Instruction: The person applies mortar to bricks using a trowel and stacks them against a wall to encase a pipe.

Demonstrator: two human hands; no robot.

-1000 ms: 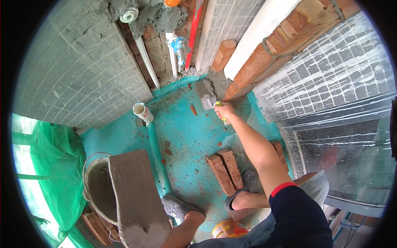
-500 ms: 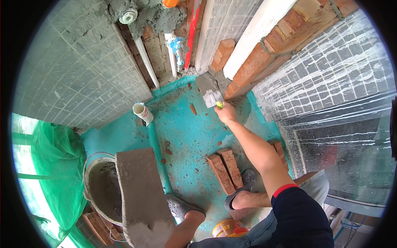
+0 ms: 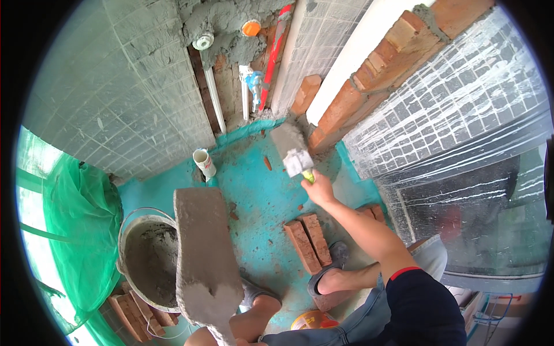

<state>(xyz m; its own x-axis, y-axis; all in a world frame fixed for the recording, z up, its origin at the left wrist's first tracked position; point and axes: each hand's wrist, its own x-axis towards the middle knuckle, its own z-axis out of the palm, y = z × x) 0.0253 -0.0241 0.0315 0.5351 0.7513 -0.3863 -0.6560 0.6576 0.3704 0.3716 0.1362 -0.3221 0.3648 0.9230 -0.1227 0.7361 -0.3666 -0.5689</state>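
The right hand [image 3: 319, 189] grips a trowel [image 3: 295, 155] by its handle, the blade pointing away beyond the knuckles, near the brick wall [image 3: 369, 86]. The arm stretches forward from lower right. A mortar-coated shovel [image 3: 206, 254] stands left of it; the left hand's grip cannot be told.

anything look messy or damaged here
Yes: white streaks run across the gray tiled wall on the right, as if splashed or dripped. Also, a reddish fragment lies loose on the teal floor, apart from the paired bricks.
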